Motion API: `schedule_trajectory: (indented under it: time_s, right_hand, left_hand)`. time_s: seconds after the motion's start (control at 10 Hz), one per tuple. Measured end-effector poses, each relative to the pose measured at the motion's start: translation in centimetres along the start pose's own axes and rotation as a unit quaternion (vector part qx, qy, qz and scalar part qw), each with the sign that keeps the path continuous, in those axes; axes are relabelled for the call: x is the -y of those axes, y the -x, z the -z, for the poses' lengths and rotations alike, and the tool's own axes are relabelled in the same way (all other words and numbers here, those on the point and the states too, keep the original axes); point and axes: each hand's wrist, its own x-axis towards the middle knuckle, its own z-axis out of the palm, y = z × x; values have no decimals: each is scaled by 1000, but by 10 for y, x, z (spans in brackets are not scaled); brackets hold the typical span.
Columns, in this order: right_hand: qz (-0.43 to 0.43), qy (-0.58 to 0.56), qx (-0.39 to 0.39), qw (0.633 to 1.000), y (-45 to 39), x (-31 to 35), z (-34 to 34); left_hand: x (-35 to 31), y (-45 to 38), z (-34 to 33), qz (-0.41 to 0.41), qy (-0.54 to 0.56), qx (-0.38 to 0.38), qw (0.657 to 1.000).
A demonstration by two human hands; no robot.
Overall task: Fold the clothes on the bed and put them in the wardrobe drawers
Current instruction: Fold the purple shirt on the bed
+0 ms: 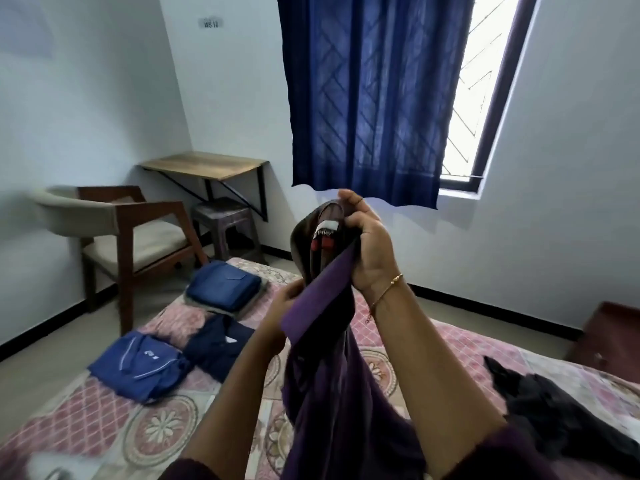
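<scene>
A dark purple garment (329,386) with a lighter purple band and a white neck label hangs in the air over the bed (145,434). My right hand (369,247) grips its top by the collar, raised high. Lower and to the left, my left hand (280,313) pinches the purple band. Folded clothes lie on the bed's left side: a blue one (138,363), a navy one (218,344) and a blue one on a grey piece (223,287). A black garment (557,410) lies crumpled on the right.
A wooden chair (128,237) with a pale cushion stands left of the bed, with a wall desk (204,166) and a stool (228,226) behind it. A blue curtain (367,91) covers part of the window. A dark wooden piece of furniture (613,337) sits at the right edge.
</scene>
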Motion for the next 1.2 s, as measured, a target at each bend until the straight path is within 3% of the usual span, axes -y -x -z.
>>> schedule_trajectory:
  time_s: [0.1, 0.4, 0.5, 0.6, 0.7, 0.8, 0.9, 1.0, 1.2]
  right_hand:
    - [-20, -34, 19, 999, -9, -26, -4]
    - [-81, 76, 114, 987, -2, -49, -10]
    - [-119, 154, 153, 969, 8, -43, -3]
    - [-185, 308, 261, 896, 26, -38, 10]
    - [-145, 449, 204, 858, 20, -42, 22]
    - [-16, 551, 32, 834, -9, -68, 49]
    - [-20, 536, -36, 843, -34, -101, 59]
    - [-7, 545, -26, 838, -42, -117, 54]
    - [3, 622, 22, 782, -55, -156, 86]
  left_hand:
    - [-11, -8, 37, -132, 100, -54, 985]
    - [-86, -10, 69, -251, 171, -107, 947]
    - [-101, -13, 72, -304, 143, -144, 931]
    - [-101, -8, 70, -329, -79, -244, 909]
    - [-88, 2, 71, -303, -239, -316, 867]
    - [-66, 19, 95, -239, -348, -381, 823]
    - [-46, 36, 123, -155, -444, -419, 777]
    - [-28, 42, 132, -95, -472, -439, 759]
    - [45, 32, 117, 8, -363, -485, 796]
